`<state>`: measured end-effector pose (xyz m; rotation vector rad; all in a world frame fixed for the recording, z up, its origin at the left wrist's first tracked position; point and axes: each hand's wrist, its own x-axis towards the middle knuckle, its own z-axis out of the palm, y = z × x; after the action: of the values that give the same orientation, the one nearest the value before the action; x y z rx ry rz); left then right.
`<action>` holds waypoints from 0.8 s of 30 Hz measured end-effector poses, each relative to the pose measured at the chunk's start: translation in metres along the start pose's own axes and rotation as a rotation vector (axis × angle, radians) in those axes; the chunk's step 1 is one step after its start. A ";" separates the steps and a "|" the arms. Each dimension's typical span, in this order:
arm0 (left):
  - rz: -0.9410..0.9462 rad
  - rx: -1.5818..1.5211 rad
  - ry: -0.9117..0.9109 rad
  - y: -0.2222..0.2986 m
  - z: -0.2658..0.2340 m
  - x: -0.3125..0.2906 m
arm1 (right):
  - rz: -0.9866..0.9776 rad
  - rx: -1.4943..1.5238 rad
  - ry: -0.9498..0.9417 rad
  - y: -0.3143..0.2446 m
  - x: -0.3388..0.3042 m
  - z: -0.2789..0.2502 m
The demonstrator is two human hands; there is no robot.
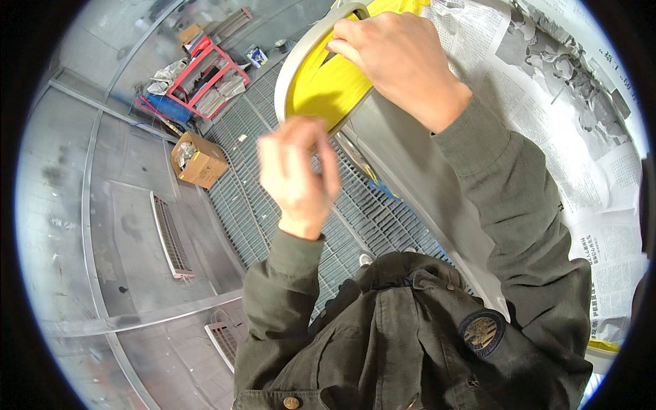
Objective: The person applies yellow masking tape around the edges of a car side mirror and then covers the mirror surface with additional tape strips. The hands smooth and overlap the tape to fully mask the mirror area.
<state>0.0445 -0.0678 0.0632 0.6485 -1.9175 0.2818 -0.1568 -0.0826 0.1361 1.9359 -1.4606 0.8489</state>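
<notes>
Yellow masking tape (324, 89) covers a rounded area inside the pale grey curved rim (281, 92) of a large grey body panel (424, 164). At the upper end of the yellow area, my right hand (403, 65) is closed, thumb and fingers curled together by the rim. What it pinches is hidden. Beside the lower end of the tape is my left hand (298, 174), its fingers bent and smeared by motion. Whether it holds anything does not show.
Newspaper sheets (547, 137) cover the surface on the right. Metal grating (253, 184) forms the floor. An open cardboard box (203, 164) and a red rack (212, 82) with cloths and boxes stand by the grey wall on the left.
</notes>
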 end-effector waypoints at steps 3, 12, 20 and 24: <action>-0.023 0.114 -0.323 0.027 0.004 -0.015 | 0.017 -0.062 -0.088 -0.003 0.002 0.000; -0.047 0.309 -0.462 0.028 0.022 -0.003 | -0.058 -0.017 -0.033 -0.002 0.006 -0.003; -0.023 0.420 -0.452 0.025 0.031 0.002 | 0.071 0.084 -0.081 0.001 0.002 0.003; -0.016 0.424 -0.468 0.025 0.031 0.004 | 0.107 0.118 -0.064 0.002 0.001 0.008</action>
<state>0.0054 -0.0631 0.0558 1.0842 -2.3183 0.5765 -0.1576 -0.0894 0.1321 2.0020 -1.5956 0.9486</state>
